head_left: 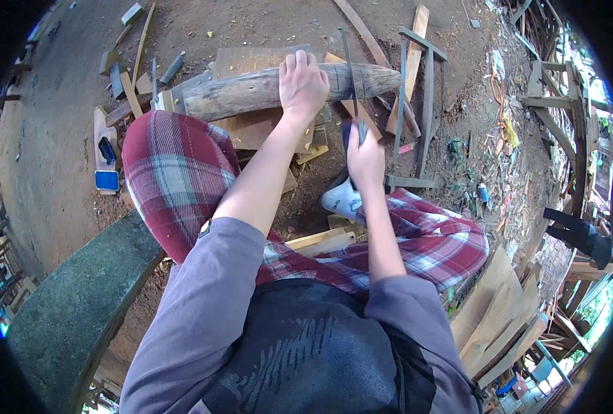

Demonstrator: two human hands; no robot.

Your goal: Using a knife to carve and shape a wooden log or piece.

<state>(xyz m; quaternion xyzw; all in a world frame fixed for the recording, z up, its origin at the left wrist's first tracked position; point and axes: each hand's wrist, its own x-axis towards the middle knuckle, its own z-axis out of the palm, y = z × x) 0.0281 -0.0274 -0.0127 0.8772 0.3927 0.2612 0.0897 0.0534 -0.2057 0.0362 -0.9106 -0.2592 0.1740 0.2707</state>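
You sit above bare brown ground (78,90), with a greenish slab (78,290) at your near left. Your legs, in red checked trousers (175,165), are bent to either side, the left knee by the log's left end. A pile of boards (503,310) lies to your near right. The log (241,94) lies left to right on the far side of your legs, its tapered end pointing right, with a flat board (248,131) showing beneath it. Just past that tapered end stands a wooden frame (427,103). The saw (352,76) crosses the log toward its right end, blade pointing away from you; how deep it sits you cannot tell from here. Your left hand (304,81) lies broad on the log's top, left of the blade, fingers bent over the far side. Your right hand (366,163) is closed around the saw's handle, nearer to you than the log. A blue rectangle (107,181) lies left of your left knee, and a small pink scrap (406,148) right of your right hand.
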